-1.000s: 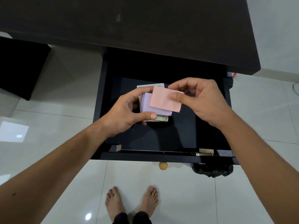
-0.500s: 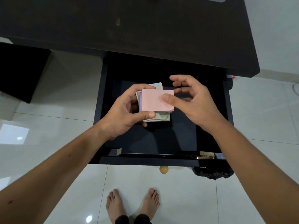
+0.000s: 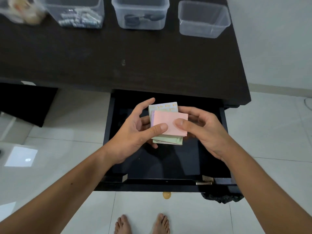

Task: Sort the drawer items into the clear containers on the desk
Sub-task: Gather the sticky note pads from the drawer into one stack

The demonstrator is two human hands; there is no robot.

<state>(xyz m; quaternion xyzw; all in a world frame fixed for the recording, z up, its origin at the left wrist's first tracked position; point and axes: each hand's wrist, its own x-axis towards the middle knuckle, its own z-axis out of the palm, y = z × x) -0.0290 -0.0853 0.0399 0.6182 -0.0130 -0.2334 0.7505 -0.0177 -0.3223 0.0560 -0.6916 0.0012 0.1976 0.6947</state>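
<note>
Head view: nearest, the open drawer (image 3: 168,166) is seen below both forearms. Above it, a stack of coloured note pads (image 3: 166,123) is gripped by the left hand (image 3: 135,130), thumb across the pink top pad, and pinched at its right edge by the right hand (image 3: 200,130). Farther off, up and to the right on the desk (image 3: 152,68), the empty clear container (image 3: 203,19) is found, likelier reached by the right hand.

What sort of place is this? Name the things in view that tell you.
Probably a room at home: a dark desk with an open drawer, clear containers on top, a white tiled floor and bare feet.
</note>
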